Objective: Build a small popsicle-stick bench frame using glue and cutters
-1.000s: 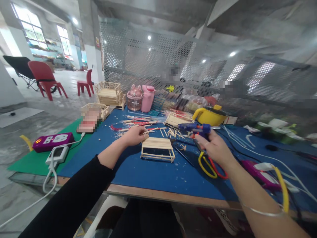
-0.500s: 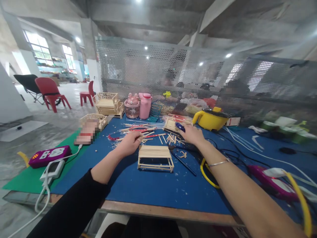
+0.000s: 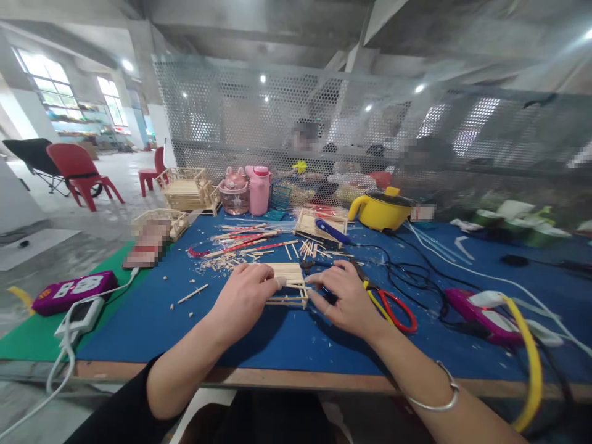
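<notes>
Hands (image 3: 245, 299) (image 3: 345, 299) drawn together, stick (image 3: 295, 285) pinched at frame (image 3: 287, 271) | yellow pot (image 3: 383, 214) lidded

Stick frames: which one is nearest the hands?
The slatted frame between the left hand and right hand; the other frames sit farther back, away from both.

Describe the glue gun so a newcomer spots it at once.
On the blue mat, find the yellow pot. Just left of it, beyond the right hand, the glue gun lies with one end over a pale stick frame. Its smooth, dark-blue body sets it apart from the thin sticks nearby.
</notes>
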Tool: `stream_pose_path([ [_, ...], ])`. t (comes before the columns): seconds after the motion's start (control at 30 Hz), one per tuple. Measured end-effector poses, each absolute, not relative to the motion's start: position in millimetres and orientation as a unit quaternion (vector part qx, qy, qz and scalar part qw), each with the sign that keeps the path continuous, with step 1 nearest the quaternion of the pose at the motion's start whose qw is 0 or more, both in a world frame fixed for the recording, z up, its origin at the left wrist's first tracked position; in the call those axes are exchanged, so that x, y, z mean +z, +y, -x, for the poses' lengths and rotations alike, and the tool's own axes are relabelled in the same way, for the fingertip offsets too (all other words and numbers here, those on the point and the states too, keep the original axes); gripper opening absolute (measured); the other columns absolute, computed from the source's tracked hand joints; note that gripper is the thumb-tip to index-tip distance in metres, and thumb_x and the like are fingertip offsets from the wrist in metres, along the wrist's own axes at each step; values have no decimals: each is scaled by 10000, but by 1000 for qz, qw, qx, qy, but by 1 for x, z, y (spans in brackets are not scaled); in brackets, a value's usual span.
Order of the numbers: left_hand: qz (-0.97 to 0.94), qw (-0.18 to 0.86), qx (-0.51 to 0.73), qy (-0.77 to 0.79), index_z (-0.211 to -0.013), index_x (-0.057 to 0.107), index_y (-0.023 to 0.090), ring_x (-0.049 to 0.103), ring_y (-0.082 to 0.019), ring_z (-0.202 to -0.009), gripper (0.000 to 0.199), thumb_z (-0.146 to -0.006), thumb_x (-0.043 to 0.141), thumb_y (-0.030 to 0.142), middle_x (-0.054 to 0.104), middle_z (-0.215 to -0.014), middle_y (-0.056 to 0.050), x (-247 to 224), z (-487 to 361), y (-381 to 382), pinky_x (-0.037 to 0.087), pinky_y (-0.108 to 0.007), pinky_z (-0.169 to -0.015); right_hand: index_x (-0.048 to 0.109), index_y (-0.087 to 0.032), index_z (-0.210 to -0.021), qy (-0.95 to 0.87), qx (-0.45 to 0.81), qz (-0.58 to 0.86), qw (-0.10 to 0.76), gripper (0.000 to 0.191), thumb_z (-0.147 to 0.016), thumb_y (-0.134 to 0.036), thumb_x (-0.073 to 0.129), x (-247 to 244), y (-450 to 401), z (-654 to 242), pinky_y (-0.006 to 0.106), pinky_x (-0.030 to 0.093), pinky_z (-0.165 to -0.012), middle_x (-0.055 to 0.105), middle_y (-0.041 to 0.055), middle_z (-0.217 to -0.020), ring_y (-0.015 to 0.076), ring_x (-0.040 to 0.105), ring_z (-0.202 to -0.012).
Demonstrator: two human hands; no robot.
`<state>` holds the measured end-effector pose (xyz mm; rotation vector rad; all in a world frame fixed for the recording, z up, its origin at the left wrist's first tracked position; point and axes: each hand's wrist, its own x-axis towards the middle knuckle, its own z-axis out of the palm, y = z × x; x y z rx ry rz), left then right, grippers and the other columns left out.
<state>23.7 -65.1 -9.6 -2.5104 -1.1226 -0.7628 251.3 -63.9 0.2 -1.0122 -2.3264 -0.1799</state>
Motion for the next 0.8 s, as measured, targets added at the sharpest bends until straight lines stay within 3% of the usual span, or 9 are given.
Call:
stream_pose_path([
  [0.17, 859, 124, -288, -404, -1015, 647, 274, 551, -179, -827, 266, -899, 430, 172, 616, -905, -48, -10, -25, -78, 417, -357, -793, 606, -206, -777, -882, -43, 356, 306, 187, -895, -267, 474, -4, -66, -249, 390, 282, -927, 662, 8, -729, 146, 567, -702],
  [0.27, 768, 89, -402, -491, -1185, 561, 286, 525, -233, -1034, 336, -874, 465, 204, 587, -1102, -77, -13, -18, -92, 389, -439, -941, 604, -208, -780, -876, -39, 363, 315, 190, -902, -274, 474, -5, -63, -251, 381, 292, -894, 667, 8, -728, 145, 563, -691],
  [0.37, 653, 20, -476, -589, -1281, 482, 257, 499, -248, -1120, 430, -856, 447, 205, 551, -1167, -96, -29, -6, -105, 412, -430, -953, 613, -210, -771, -881, -47, 360, 303, 188, -899, -273, 489, -5, -59, -251, 375, 289, -871, 674, 5, -731, 145, 565, -695],
  [0.53, 621, -57, -459, -633, -1219, 554, 217, 529, -252, -1092, 414, -821, 442, 191, 606, -1111, -89, -56, 2, -111, 436, -425, -945, 624, -208, -783, -893, -87, 350, 268, 203, -906, -271, 476, -5, -56, -246, 383, 272, -866, 672, 9, -719, 152, 569, -704],
  [0.8, 661, -51, -408, -628, -1200, 581, 201, 542, -252, -1035, 411, -814, 443, 170, 624, -1095, -82, -52, -5, -108, 457, -403, -886, 643, -209, -788, -892, -116, 359, 250, 210, -906, -274, 481, -3, -52, -248, 381, 262, -855, 681, 9, -723, 150, 572, -700],
])
